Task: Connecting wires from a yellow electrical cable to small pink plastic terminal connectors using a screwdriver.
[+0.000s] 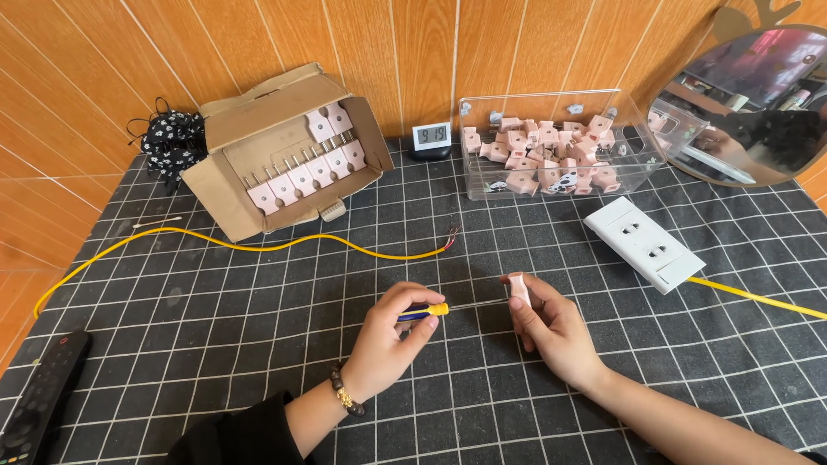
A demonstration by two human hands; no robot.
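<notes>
A: What sits along the left of the table?

B: A black remote (39,400) at the near edge, a dark scrunchie (172,142) by the wall, and a yellow cable (258,247) snaking across the checked black tablecloth (215,327), bare wire ends at its tip. Behind it stands an open cardboard box (276,146) with pink plugs (306,176) in rows.

A: And the hands?

B: The left hand (388,340) (beaded bracelet at the wrist) has its fingers clamped on a screwdriver (424,312) with a blue and yellow handle. The thin shaft points right, its tip meeting a pink plug (518,287) just above the table's middle. The right hand (551,327) pinches that plug upright between thumb and fingers.

A: Further right?

B: A small digital clock (431,138) by the wall, then a clear plastic bin (551,146) heaped with pink plugs, a white socket plate (644,244) on a second yellow cable (758,297), and a round mirror (749,103) in the corner.
</notes>
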